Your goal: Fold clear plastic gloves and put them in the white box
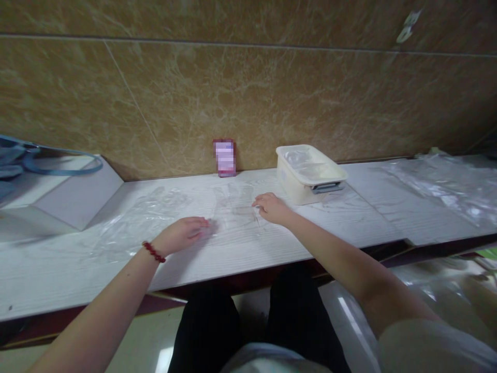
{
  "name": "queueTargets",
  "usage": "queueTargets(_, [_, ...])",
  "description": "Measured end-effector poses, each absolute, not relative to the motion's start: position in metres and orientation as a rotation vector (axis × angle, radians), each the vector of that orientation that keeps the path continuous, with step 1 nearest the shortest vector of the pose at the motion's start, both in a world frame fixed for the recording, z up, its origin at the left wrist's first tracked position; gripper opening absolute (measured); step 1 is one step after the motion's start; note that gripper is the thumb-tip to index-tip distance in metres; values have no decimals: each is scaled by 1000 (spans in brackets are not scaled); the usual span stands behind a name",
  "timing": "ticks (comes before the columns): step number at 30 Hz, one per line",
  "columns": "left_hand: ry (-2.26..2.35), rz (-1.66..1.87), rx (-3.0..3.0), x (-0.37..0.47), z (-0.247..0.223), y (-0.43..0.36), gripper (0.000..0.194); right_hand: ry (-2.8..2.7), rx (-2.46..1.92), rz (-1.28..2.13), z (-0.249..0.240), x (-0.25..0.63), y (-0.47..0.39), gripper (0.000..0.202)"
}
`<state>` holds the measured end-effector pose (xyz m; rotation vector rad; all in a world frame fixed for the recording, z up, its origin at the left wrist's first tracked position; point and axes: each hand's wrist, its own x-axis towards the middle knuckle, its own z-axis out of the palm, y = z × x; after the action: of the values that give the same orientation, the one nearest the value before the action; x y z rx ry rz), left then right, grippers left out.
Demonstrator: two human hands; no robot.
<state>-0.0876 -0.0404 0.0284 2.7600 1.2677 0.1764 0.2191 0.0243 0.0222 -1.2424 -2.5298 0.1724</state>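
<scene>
One brown marbled wall [248, 93] is rising behind a long white tabletop [217, 259]. At the far left a white box [83, 194] is sitting, and at the far right crinkled plastic film [450, 181] is spreading. Right of centre, a cream container [297, 184] is standing open, beyond the right hand and to its right. Between the hands a clear plastic piece [235, 210] is lying flat, its long axis too faint to tell. It is lying just left of the right hand [274, 209], whose bent fingers are reaching its edge; whether they are pinching it, I cannot tell. The left hand [184, 235] is hovering or resting a little farther off, thumb and fingers parting, nothing visible between them. A pixelated card-like item [225, 158] is leaning on the wall; a red bracelet [154, 252] is circling the left wrist.
</scene>
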Motion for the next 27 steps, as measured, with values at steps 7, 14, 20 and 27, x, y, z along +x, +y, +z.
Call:
queueTargets(7, [986,260,2948,-79,18,-66,29,-2608,-1023,218,11,244,-9,36])
queueTargets(14, [888,286,2977,-66,13,-63,26,-2678,-1131,228,2,235,-7,48])
queueTargets(20, [989,323,2959,-66,9,-67,26,-2714,-1132,181,4,232,-11,46])
queueTargets(27, [946,317,2995,-78,21,-70,26,-2670,-1008,87,13,240,-19,32])
